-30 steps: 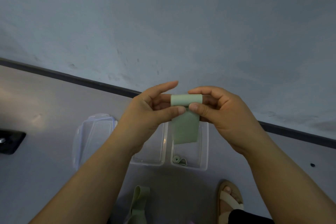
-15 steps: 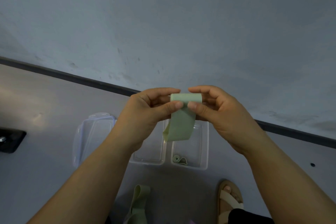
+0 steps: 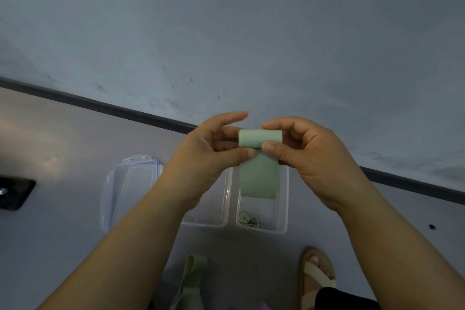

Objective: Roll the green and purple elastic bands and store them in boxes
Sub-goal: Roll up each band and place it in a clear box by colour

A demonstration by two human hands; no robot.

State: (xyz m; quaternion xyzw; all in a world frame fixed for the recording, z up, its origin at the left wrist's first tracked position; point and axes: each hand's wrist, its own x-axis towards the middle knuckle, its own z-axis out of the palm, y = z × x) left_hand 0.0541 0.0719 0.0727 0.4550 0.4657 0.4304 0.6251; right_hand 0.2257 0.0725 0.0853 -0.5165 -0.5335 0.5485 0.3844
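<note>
A green elastic band [image 3: 259, 158] is partly rolled, its roll at the top and a flat tail hanging down. My left hand [image 3: 214, 156] pinches the roll's left end between thumb and fingers. My right hand [image 3: 309, 153] pinches the right end, thumb in front. Both hands hold it in the air above two clear plastic boxes on the floor. The right box [image 3: 283, 209] holds a small rolled green band [image 3: 247, 219]. The left box [image 3: 224, 211] is half hidden by my left wrist. Another green band [image 3: 192, 282] lies loose near the bottom edge.
A clear lid [image 3: 125, 189] with blue clips lies left of the boxes. A black plate [image 3: 15, 192] sits at the far left on the grey floor. A sandalled foot [image 3: 318, 277] is at the lower right. A dark skirting strip [image 3: 100, 104] meets the wall behind.
The hanging tail, twisted half a second ago, now hangs flat and straight. My left index finger has lifted and stretched out above the roll. Both hands stay in place.
</note>
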